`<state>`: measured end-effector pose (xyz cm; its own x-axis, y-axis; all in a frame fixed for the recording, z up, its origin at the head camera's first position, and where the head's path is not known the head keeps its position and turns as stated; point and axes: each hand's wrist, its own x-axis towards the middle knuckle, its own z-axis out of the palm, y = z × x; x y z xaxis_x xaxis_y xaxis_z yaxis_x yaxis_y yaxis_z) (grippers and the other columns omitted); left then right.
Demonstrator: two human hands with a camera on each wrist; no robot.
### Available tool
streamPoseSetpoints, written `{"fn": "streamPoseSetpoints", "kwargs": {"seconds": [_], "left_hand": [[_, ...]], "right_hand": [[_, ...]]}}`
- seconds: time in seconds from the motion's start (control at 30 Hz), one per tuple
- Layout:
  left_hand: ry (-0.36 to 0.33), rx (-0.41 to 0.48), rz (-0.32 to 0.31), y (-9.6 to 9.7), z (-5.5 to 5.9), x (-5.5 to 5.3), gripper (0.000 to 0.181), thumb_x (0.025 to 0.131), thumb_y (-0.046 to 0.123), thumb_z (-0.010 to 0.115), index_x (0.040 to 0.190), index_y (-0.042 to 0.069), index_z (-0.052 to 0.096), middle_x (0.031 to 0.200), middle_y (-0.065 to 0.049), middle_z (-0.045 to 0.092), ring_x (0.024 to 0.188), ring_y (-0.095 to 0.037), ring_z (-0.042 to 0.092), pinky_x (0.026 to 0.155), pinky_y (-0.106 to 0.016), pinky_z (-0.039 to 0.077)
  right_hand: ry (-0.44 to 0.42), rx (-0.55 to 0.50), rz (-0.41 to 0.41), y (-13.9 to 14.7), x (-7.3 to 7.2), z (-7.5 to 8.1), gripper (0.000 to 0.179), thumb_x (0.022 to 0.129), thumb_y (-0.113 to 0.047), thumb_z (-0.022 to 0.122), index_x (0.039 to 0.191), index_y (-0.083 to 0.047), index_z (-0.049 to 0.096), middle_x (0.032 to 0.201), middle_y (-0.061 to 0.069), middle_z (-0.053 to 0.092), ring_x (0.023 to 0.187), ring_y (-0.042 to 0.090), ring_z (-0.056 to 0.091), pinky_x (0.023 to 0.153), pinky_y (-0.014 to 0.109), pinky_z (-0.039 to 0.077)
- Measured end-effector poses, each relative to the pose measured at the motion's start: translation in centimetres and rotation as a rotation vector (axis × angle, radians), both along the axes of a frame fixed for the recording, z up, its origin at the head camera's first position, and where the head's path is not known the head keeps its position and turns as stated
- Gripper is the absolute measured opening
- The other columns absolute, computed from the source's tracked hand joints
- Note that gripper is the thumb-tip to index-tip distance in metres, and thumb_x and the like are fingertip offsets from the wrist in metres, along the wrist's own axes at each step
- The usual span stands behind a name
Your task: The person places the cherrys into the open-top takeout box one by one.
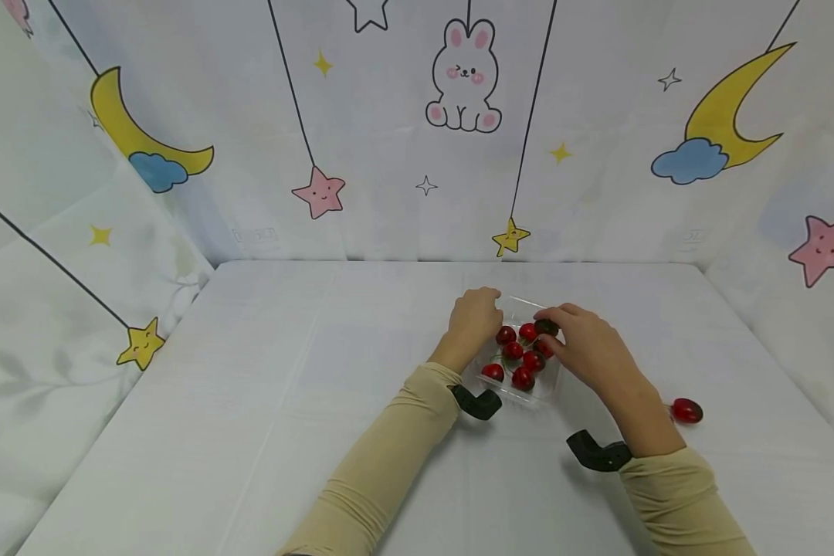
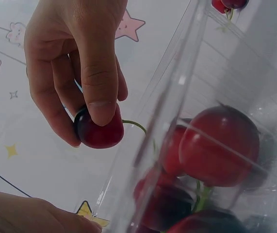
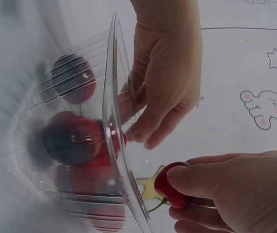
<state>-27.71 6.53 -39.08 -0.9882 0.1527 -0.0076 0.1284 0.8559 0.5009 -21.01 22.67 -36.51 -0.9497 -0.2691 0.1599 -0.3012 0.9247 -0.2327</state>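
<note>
Right wrist view first: I see the right hand [image 3: 235, 189] pinching a dark red cherry [image 3: 166, 187], thumb laid across the top and fingers curled behind, with a thin green stem [image 3: 156, 206] running down off it. On the head feed I read that cherry as above the far right part of the clear plastic tray [image 1: 517, 309], and from the left wrist its stem reaches toward the tray's rim.

The left hand [image 1: 472, 320] is at the tray's left edge, back up, fingers bent downward; I cannot tell from here whether they grip the rim or just rest against it.

Inside the tray I have several more red cherries [image 1: 523, 378] bunched together, some with dark patches and green stems, and one sits apart toward the near left corner. Outside it, to the right and just beside the right forearm, a loose cherry [image 1: 686, 411] lies on the white tabletop [image 1: 361, 347].

Further back along the arms I get tan sleeves [image 1: 382, 455] on both, with a black camera mount [image 1: 478, 404] at each wrist. Beyond the tabletop hangs a pale printed backdrop [image 1: 403, 224]: a winking rabbit [image 1: 463, 77], yellow moons on blue clouds, and pink and yellow stars on black lines.
</note>
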Motion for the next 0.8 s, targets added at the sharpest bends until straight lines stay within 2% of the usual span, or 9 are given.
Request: {"fn": "streamPoseSetpoints", "kwargs": {"seconds": [0.27, 0.5, 0.8], "left_hand": [[0.005, -0.006, -0.008, -0.03, -0.10, -0.12, 0.037, 0.094, 0.018, 0.056, 0.131, 0.016, 0.059, 0.126, -0.001, 0.064, 0.078, -0.014, 0.059, 0.051, -0.019, 0.046], [0.000, -0.022, -0.001, 0.02, -0.11, -0.25, 0.037, 0.094, 0.019, 0.056, 0.131, 0.017, 0.059, 0.126, 0.000, 0.065, 0.084, -0.013, 0.063, 0.063, -0.024, 0.053], [-0.015, -0.004, 0.005, 0.04, -0.01, -0.27, 0.037, 0.094, 0.019, 0.056, 0.131, 0.017, 0.058, 0.126, 0.000, 0.064, 0.080, -0.014, 0.062, 0.054, -0.020, 0.049]], "right_hand": [[-0.008, -0.008, 0.030, -0.13, -0.18, -0.42, 0.033, 0.085, -0.012, 0.070, 0.117, -0.005, 0.063, 0.105, 0.017, 0.066, 0.094, 0.032, 0.063, 0.085, 0.051, 0.052], [-0.008, -0.014, 0.034, -0.22, -0.28, -0.49, 0.033, 0.085, -0.010, 0.069, 0.116, -0.005, 0.063, 0.106, 0.017, 0.066, 0.094, 0.032, 0.063, 0.085, 0.050, 0.052], [-0.010, -0.019, 0.038, -0.18, -0.52, -0.67, 0.033, 0.085, -0.009, 0.069, 0.116, -0.004, 0.062, 0.106, 0.018, 0.064, 0.094, 0.032, 0.064, 0.083, 0.048, 0.053]]}}
